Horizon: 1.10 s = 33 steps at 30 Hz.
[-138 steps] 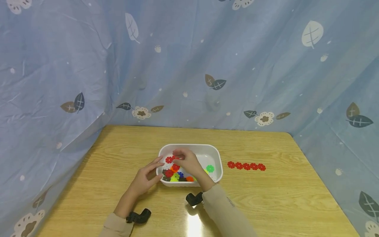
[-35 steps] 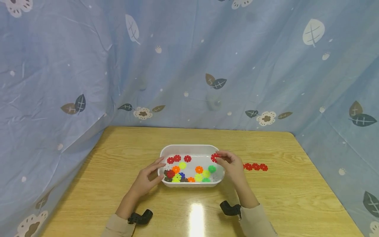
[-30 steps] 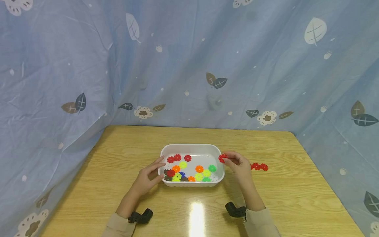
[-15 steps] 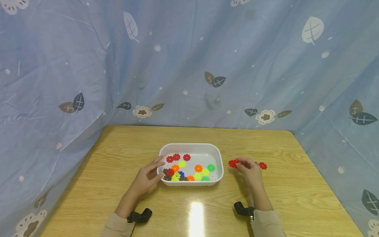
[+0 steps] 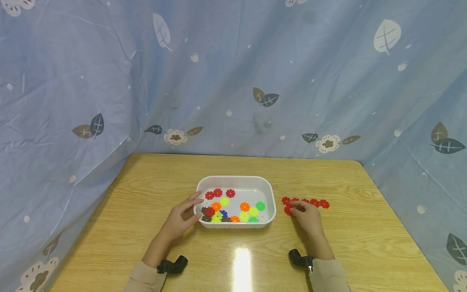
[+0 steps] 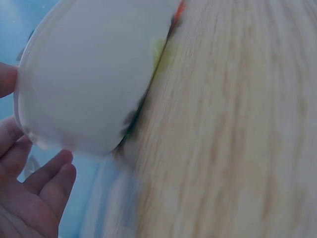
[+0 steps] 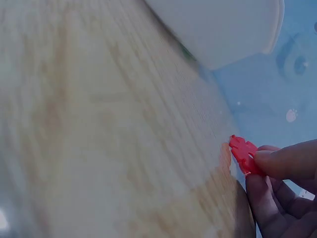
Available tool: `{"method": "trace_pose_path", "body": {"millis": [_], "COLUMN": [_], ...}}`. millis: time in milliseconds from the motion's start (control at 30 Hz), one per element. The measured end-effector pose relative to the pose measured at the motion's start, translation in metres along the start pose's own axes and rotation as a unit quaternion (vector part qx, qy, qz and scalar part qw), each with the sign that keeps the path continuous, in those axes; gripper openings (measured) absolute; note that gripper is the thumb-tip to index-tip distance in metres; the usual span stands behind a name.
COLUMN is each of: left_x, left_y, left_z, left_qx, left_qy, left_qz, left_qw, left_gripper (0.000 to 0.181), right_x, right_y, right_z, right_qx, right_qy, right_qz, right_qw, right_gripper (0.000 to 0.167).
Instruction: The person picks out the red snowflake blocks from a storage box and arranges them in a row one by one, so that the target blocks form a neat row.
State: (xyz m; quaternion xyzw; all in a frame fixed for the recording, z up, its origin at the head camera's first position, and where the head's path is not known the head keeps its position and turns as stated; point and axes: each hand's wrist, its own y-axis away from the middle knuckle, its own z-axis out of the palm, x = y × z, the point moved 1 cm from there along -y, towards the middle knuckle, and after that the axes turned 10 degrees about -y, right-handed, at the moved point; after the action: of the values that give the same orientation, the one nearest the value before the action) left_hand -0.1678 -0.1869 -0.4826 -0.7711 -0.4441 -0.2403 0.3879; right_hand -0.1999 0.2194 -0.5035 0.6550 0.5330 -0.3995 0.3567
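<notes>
In the head view, my left hand (image 5: 177,221) rests at the left end of a white plastic tray (image 5: 271,202), its fingers lightly bent at the rim. The left wrist view shows fingertips touching the tray's edge (image 6: 22,64). My right hand (image 5: 308,219) pinches a red notched snowflake disc (image 7: 245,154) between thumb and fingers, low over the table. That red disc (image 5: 287,210) is just in front of the left end of a row of red snowflake discs (image 5: 314,202). My right fingers partly hide the row's middle.
Inside the tray lie loose snowflake discs: red (image 5: 230,193), orange (image 5: 245,207), yellow (image 5: 224,201), green (image 5: 260,206), blue, dark and clear ones. The wooden table (image 5: 160,174) meets a blue patterned curtain (image 5: 219,81) behind. Each wrist wears a black camera mount (image 5: 173,265).
My right hand has carried the red disc from the tray rightward over the rim, then down toward the front of the row's left end. My left hand stays at the tray.
</notes>
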Motion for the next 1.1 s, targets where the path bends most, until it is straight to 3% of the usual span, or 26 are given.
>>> {"method": "trace_pose_path", "body": {"millis": [167,500,833,1100], "left_x": [-0.022,-0.025,-0.023,-0.023], "left_y": [0.002,0.002,0.001,0.001], "left_z": [0.007,0.007,0.008,0.006], "left_qx": [0.000,-0.003,-0.001,-0.005], "left_qy": [0.006,-0.009,-0.022,-0.004], "left_qz": [-0.005,-0.004,-0.006,-0.004], "left_qw": [1.0000,0.9999,0.9997,1.0000], "left_gripper": [0.037,0.037,0.035,0.037], "right_x": [0.000,-0.001,-0.005,-0.026], "right_y": [0.000,0.002,0.005,0.012], "right_z": [0.001,0.003,0.001,0.001], "right_qx": [-0.003,0.003,0.005,-0.023], "right_qy": [0.045,0.092,0.051,-0.004], "right_qz": [-0.025,-0.073,-0.049,-0.066], "right_qw": [0.9987,0.9931,0.9975,0.9976], "right_gripper": [0.020,0.017,0.025,0.033]}}
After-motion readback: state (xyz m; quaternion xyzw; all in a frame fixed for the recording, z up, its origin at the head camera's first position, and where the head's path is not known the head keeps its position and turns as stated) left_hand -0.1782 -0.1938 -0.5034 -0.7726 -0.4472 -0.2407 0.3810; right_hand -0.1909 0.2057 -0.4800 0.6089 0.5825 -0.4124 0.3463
